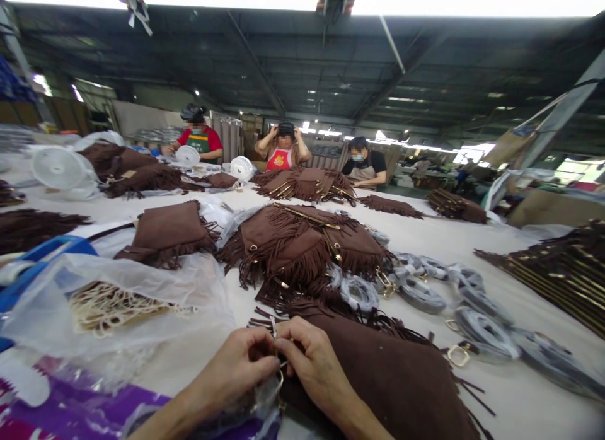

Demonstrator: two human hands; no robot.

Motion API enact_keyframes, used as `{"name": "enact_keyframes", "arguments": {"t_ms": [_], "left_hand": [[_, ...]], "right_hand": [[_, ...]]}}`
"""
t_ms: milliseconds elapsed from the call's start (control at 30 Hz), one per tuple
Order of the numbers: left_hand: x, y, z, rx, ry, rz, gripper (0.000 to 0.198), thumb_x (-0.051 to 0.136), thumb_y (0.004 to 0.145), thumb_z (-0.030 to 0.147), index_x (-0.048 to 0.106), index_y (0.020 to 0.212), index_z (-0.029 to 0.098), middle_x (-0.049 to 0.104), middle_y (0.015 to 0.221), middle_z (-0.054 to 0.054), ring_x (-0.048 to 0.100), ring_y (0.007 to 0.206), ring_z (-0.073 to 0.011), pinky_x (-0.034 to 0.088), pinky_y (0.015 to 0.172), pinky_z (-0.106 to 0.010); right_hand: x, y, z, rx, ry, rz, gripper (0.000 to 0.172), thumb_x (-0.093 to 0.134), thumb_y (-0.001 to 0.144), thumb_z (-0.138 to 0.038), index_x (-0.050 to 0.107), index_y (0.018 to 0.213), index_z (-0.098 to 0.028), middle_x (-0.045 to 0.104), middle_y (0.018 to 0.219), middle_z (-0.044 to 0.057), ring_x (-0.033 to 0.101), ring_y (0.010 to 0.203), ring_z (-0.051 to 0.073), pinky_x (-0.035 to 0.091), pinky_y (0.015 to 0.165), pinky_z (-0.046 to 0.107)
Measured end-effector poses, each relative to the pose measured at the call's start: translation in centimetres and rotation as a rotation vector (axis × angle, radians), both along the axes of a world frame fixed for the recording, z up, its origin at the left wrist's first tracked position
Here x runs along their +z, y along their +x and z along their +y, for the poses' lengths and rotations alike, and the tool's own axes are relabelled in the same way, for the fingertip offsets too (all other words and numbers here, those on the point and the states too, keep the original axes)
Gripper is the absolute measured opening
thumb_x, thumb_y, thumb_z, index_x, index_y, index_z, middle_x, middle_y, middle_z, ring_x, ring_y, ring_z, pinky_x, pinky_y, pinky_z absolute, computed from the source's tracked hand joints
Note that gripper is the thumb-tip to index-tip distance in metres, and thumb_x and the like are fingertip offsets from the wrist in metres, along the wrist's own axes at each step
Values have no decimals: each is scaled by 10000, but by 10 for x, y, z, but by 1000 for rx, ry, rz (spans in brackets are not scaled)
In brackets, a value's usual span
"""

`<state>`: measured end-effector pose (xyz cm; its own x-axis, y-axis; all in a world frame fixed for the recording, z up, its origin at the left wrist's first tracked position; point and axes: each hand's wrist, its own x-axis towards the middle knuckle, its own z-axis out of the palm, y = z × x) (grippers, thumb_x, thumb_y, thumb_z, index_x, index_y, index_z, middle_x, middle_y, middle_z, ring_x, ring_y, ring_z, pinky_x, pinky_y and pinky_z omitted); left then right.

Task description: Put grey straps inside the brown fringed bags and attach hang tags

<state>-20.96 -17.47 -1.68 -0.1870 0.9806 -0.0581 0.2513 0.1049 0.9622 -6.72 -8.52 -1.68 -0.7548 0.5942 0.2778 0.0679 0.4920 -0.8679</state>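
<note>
My left hand (241,364) and my right hand (314,358) meet at the near edge of the table, thumbs and fingertips pinched together. Between them runs a thin white string (274,326), its upper end sticking out above the fingers. Just below the fingertips a gold-coloured metal ring (280,382) shows, beside crumpled clear plastic. Under and right of my right hand lies a large brown fringed bag (397,364), flat on the table. Left of my hands, an open clear plastic bag (155,282) holds a bundle of cream strings (108,307).
Brown fringed bags (302,238) are heaped ahead. Wrapped coiled straps (420,292) with gold buckles lie to the right, near stacked brown pieces with gold edges (558,270). Purple packaging (94,402) lies front left, white reels (61,169) further back. Several people (283,153) are across the table.
</note>
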Motion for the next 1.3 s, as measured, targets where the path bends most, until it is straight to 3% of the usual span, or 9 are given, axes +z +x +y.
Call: {"name": "enact_keyframes", "arguments": {"t_ms": [233,533,667,767,867,967,1067,1200,1300], "left_hand": [[-3,1,3,17,-126,-174,308,624,655,468,530,622,177,473,438,64,380,363,-86,302,377,-210],[3,1,2,123,-136,-340,300,667,607,443,578,610,157,512,466,40,377,355,-70,282,371,-197],[5,1,1,86,-139,-690,191,705,574,281,578,635,154,482,517,54,373,448,-59,255,429,-174],[6,0,0,33,-139,-862,132,682,569,211,590,638,145,525,611,30,429,534,-79,310,487,-190],[8,-3,-1,22,-126,-923,115,692,575,195,602,617,136,556,658,13,458,579,-96,354,534,-214],[5,-5,-1,22,-103,-976,140,730,610,206,609,627,138,600,682,-4,493,615,-111,375,574,-225],[0,-8,-1,8,-121,-1009,147,754,656,214,629,685,141,657,729,-26,533,631,-121,373,573,-224],[0,-9,-1,9,-130,-1040,129,738,687,221,644,692,132,709,826,-69,588,681,-144,417,605,-237],[5,-9,-2,10,-87,-1085,112,710,687,191,635,633,127,718,924,-95,621,803,-170,473,738,-266]], "right_hand": [[-5,-2,0,-32,113,-23,211,492,912,-184,530,706,-197,527,717,-8,520,670,139,389,620,228],[3,4,6,-28,114,-111,211,484,911,-210,529,705,-198,532,699,-13,525,663,138,394,633,243],[9,9,10,59,-111,-47,111,507,870,-237,610,867,-196,597,724,-13,576,651,130,422,604,236],[8,9,13,65,-395,-27,218,518,827,-318,585,984,-182,652,836,26,618,637,141,372,451,201],[3,9,15,42,-459,-52,248,558,764,-304,577,974,-174,669,861,49,650,658,175,375,407,199],[0,12,18,-38,-160,-62,220,552,742,-162,616,951,-180,692,916,63,660,837,205,520,658,282],[2,20,21,-47,255,-185,308,562,741,-75,667,1001,-202,615,1242,81,554,1136,241,435,974,362],[13,29,22,126,435,-363,295,476,861,-92,683,1034,-210,640,1203,64,550,1112,218,424,972,321],[23,31,22,182,498,-415,294,480,864,-92,668,1061,-204,647,1158,59,559,1061,204,419,938,300]]}}
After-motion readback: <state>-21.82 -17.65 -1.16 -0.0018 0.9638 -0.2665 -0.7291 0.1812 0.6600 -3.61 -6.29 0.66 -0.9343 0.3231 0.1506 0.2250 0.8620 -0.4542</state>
